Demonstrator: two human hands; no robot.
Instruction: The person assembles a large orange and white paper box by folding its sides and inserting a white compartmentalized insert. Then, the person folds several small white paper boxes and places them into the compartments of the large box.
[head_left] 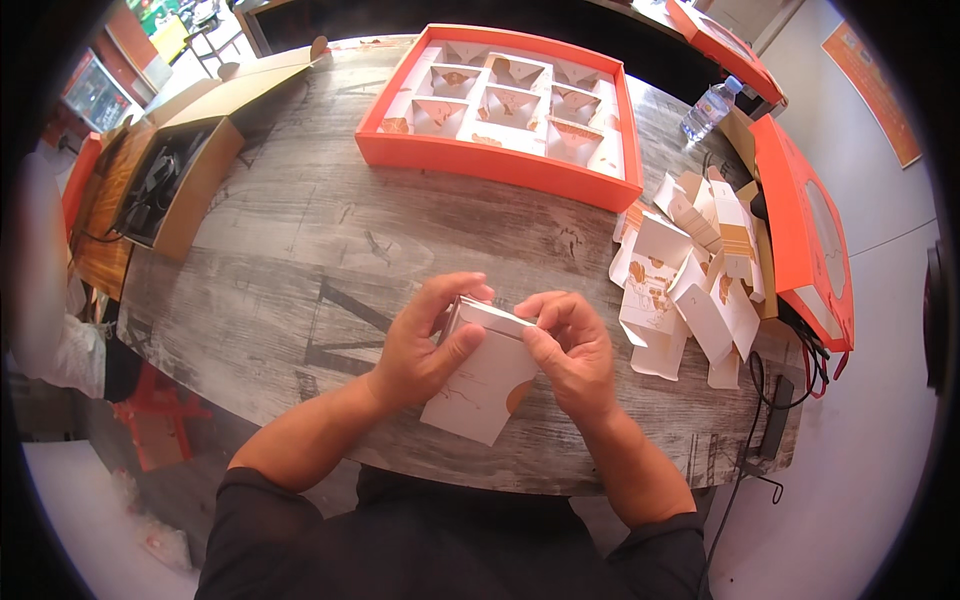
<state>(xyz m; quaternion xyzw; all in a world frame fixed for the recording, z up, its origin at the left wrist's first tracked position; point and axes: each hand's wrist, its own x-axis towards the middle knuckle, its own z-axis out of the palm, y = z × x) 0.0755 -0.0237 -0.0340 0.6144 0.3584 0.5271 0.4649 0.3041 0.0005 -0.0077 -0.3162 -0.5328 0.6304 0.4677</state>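
Left hand [428,335] clamps left side of slim, white, tan-patched cardboard box [482,387], likely bracing it, while right hand [575,355] pinches box's top-right corner, likely for finer control.

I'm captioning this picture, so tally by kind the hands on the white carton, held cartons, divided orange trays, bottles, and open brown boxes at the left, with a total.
Hands: 2 (left hand, right hand)
Held carton: 1
Divided tray: 1
Bottle: 1
Brown box: 1
Total: 6
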